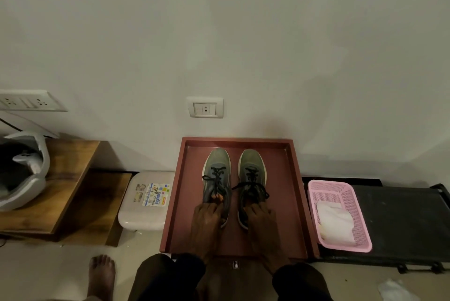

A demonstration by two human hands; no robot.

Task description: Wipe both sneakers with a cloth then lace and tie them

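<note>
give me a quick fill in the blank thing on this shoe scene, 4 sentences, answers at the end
1. Both sneakers stand side by side inside a red-brown ____.
2. The white cloth lies in a ____ plastic basket.
3. The left hand and the right hand each grip one sneaker at its ____ end.
4. The sneakers' toes point toward the ____.

Missing words: tray; pink; heel; wall
</note>
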